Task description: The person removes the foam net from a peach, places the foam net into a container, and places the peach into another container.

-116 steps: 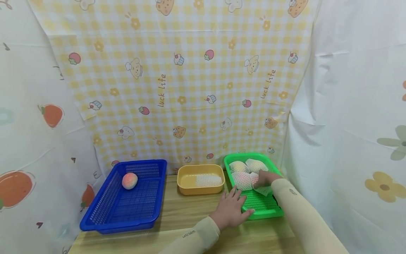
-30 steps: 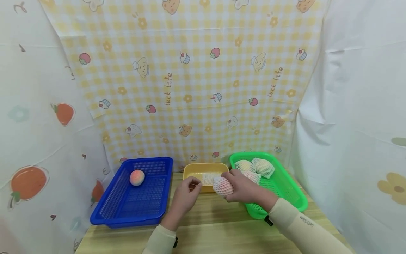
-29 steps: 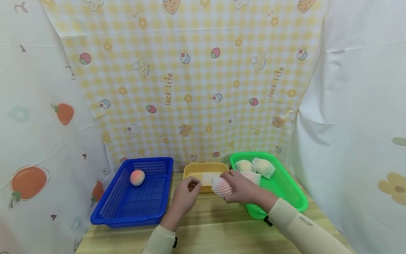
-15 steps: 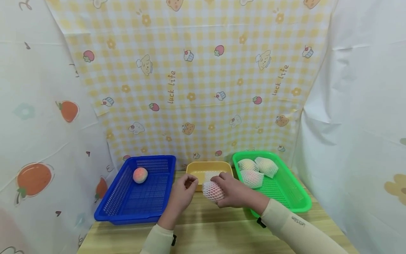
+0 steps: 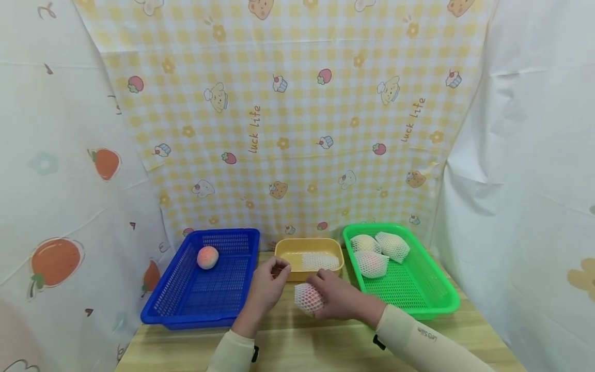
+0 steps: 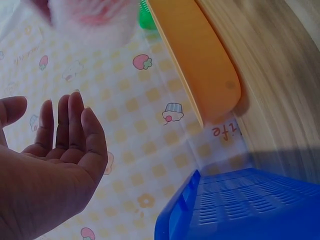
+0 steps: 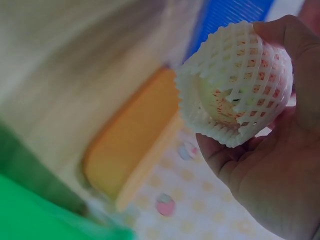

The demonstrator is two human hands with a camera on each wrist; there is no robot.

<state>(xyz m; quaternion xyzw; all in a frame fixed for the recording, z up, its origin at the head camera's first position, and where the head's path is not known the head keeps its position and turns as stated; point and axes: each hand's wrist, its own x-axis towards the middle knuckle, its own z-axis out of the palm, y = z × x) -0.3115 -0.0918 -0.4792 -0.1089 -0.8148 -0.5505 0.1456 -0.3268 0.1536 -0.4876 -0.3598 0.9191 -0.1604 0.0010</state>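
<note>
Curving loosely on the left, gripping on the right

At the far left of the worktop (image 5: 290, 346) stands a blue basket (image 5: 218, 294), with one round, pink-and-cream fruit (image 5: 207, 257) near its back left corner, bare of any net. Just right of the basket, the left hand (image 5: 267, 287) is raised over the worktop near the front left corner of a yellow box (image 5: 297, 276). Its fingers (image 6: 92, 132) are relaxed and gently bent, with the thumb well apart from them in the left wrist view; they hold nothing. Flat white foam netting (image 5: 321, 262) lies in the right part of the box.

In front of the box, over the worktop, is the netted fruit (image 5: 309, 298), gripped by the right hand (image 5: 337, 299). In the right wrist view the thumb presses one side of the white net while the other fingers (image 7: 212, 150) curl round the opposite side. The net's open end points away from the palm and shows pale, red-flecked skin inside.

On the far right, a green basket (image 5: 400, 289) bears three wrapped fruits (image 5: 372, 264), grouped at its back left.
</note>
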